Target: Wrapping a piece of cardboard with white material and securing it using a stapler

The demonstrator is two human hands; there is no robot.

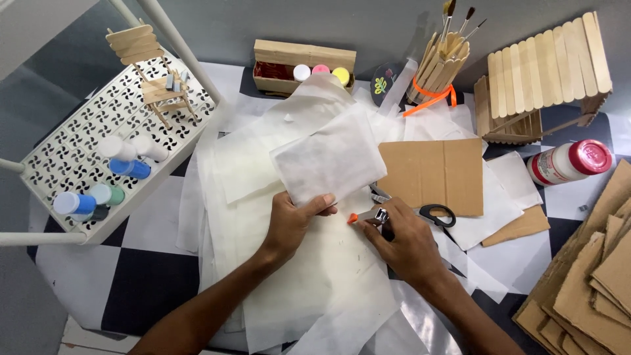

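Left hand: the left hand (292,220) was closed in a pinch on the lower edge of a folded white sheet (328,158), thumb on top, lifting it off the paper pile (309,276), seemingly to keep that edge clear and steady.
Right hand: the right hand (401,243) was curled shut around a small metal tool with an orange tip (368,217), perhaps a stapler or cutter, tip aimed at 9 o'clock toward the sheet's corner.
Sheet: centre of the table, just beyond both hands.
Scissors: the scissors (427,212) lay at 1 o'clock of the right hand, half on cardboard (434,171).
Box: the wooden box (303,66) at 12 o'clock held paint pots, white, pink and yellow.
Stick cup: the stick cup (439,66) held brushes.
Tray: the perforated tray (72,158) at 9 o'clock carried paint bottles and a tiny stick chair (151,72).
Glue: the red-capped bottle (568,161) lay on its side at 3 o'clock.
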